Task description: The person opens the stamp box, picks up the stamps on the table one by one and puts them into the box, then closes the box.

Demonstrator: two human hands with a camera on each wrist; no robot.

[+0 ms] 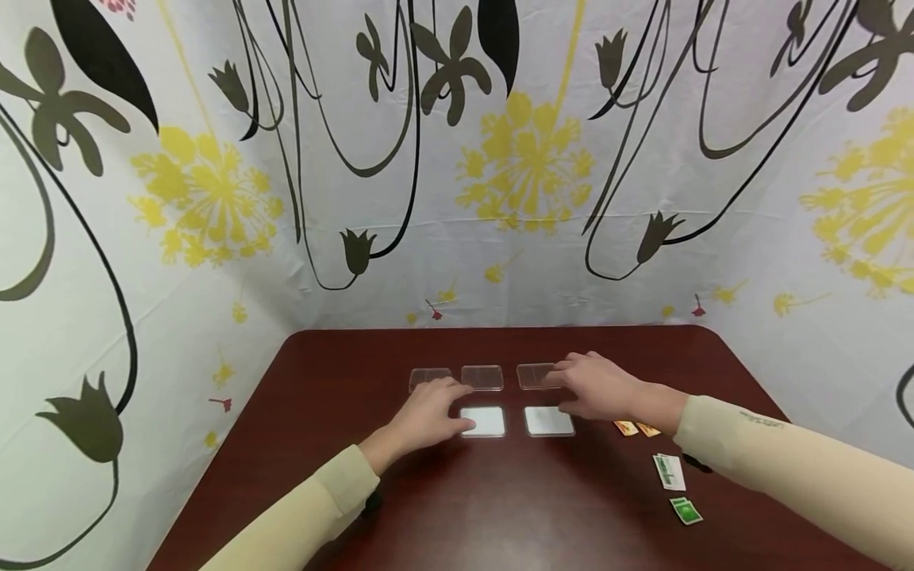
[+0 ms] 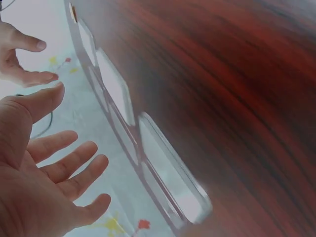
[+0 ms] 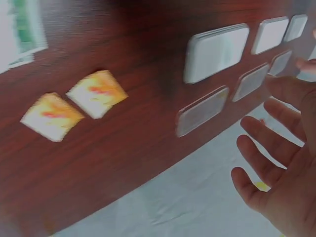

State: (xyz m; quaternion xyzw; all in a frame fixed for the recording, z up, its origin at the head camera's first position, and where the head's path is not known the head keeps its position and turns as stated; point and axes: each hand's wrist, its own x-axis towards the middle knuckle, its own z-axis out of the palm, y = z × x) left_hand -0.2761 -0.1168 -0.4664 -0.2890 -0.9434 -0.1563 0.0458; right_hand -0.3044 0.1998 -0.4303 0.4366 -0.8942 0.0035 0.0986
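Note:
Five clear flat card cases lie in two rows on the dark red table [image 1: 500, 507]: three at the back [image 1: 481, 377] and two whiter ones in front [image 1: 548, 421]. My left hand [image 1: 432, 412] hovers with spread fingers at the left edge of the front left case [image 1: 484, 421]; the left wrist view shows its palm [image 2: 44, 163] holding nothing beside a case [image 2: 168, 163]. My right hand [image 1: 593, 385] reaches over the back right case [image 1: 534, 376]. Its fingers [image 3: 266, 153] are straight and apart, near that case [image 3: 202, 111].
Two small orange cards [image 1: 635, 429] lie just right of the front row, also in the right wrist view as orange cards [image 3: 96, 94]. Two green-and-white cards [image 1: 669, 472] [image 1: 685, 511] lie nearer the right front edge. Flowered cloth walls [image 1: 514, 159] close in the table.

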